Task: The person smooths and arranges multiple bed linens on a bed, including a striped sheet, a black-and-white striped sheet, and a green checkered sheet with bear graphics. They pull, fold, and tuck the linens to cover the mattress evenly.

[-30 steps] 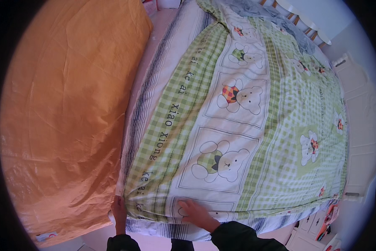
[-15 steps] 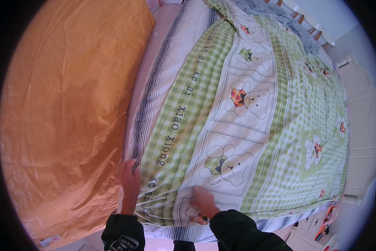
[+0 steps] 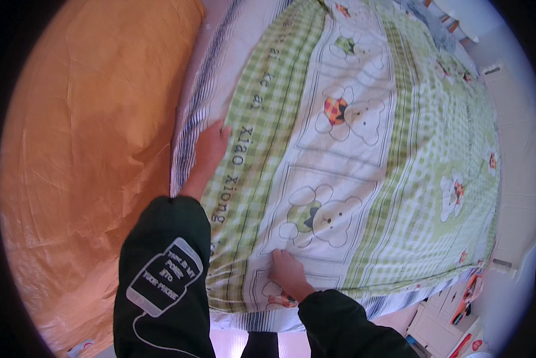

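A green-and-white checked quilt [image 3: 330, 152] printed with teddy bears lies spread over the bed. My left hand [image 3: 211, 152] reaches forward along its left edge, fingers curled at the green checked border. Nearer to me, my right hand [image 3: 289, 273] is closed on the quilt's pale panel, below a bear in a green top; its fingertips are partly hidden. Soft creases run through the cloth around both hands. Under the quilt's left side shows a white sheet [image 3: 211, 77] with dark stripes.
A large orange cover [image 3: 95, 155] lies along the left side of the bed. A cream headboard [image 3: 518, 167] stands at the right. Grey cloth [image 3: 435, 27] lies at the far right, and white drawers [image 3: 432, 325] stand at the lower right.
My left hand has moved forward along the quilt's left edge, its forearm now reaching further into view. My right hand stays at nearly the same place on the quilt. The view has shifted slightly.
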### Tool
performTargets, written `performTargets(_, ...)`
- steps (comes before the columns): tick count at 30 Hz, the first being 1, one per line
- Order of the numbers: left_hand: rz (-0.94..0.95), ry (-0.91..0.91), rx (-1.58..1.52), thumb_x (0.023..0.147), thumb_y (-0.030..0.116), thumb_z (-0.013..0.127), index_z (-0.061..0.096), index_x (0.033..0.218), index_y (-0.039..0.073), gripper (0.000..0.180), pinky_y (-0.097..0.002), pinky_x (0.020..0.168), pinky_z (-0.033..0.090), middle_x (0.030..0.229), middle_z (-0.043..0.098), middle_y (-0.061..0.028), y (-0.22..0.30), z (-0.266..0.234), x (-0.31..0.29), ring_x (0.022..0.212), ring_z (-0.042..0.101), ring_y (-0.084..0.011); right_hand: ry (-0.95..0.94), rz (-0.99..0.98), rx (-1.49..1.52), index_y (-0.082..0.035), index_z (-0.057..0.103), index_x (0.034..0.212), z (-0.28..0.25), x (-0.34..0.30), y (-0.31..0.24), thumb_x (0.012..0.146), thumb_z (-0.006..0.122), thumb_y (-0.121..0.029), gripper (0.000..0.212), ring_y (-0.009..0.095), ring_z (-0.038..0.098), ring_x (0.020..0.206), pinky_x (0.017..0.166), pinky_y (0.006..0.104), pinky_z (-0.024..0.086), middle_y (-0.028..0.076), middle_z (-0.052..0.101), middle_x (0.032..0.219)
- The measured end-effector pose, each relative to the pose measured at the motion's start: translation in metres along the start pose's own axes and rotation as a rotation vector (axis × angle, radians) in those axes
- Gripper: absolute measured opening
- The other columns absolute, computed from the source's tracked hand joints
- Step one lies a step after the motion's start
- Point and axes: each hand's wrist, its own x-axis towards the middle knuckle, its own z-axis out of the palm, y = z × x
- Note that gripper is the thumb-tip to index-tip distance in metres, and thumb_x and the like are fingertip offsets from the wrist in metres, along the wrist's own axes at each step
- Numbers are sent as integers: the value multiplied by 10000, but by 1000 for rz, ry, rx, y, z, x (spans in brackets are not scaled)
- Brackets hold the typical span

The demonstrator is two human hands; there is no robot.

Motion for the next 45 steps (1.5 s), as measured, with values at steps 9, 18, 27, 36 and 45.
performTargets(9, -82, 0, -109, 938, 247, 537, 620, 1063, 18, 274, -261, 776, 469, 923, 667, -44, -54, -52, 59, 854, 610, -115, 4, -126, 156, -69, 470, 1195, 3, -63, 3, 680, 775, -176, 608, 303, 559, 972, 807, 388, 488, 108, 523, 1013)
performTargets(18, 70, 110, -293, 939, 204, 535, 536, 1176, 2, 312, -326, 885, 426, 1041, 577, -125, -49, -74, -113, 967, 557, -217, 69, -310, 99, -131, 445, 1316, 16, -103, 6, 686, 762, -200, 708, 301, 514, 1049, 902, 417, 423, 93, 512, 1154)
performTargets(27, -441, -240, -407, 951, 213, 538, 529, 1205, -2, 333, -294, 829, 452, 1053, 604, -68, -78, -113, -305, 937, 558, -135, 576, 296, 960, -37, 575, 1033, 60, -198, 92, 875, 608, -55, 162, 229, 603, 890, 800, 350, 514, 97, 588, 1010)
performTargets(36, -633, -114, -485, 960, 291, 538, 545, 1208, -19, 397, -307, 779, 465, 1060, 616, -66, -60, -126, -336, 900, 569, -141, 671, 490, 2133, -63, 439, 1234, 50, -221, 211, 981, 445, -434, 449, 238, 479, 1171, 1045, 424, 365, 90, 496, 1258)
performTargets(45, -387, -5, 113, 961, 339, 518, 580, 890, -50, 399, -343, 649, 435, 742, 573, -107, -120, -148, -369, 711, 488, -155, 656, 448, 2064, -70, 541, 1116, 53, -228, 256, 908, 534, -118, 213, 204, 633, 825, 718, 368, 549, 74, 635, 991)
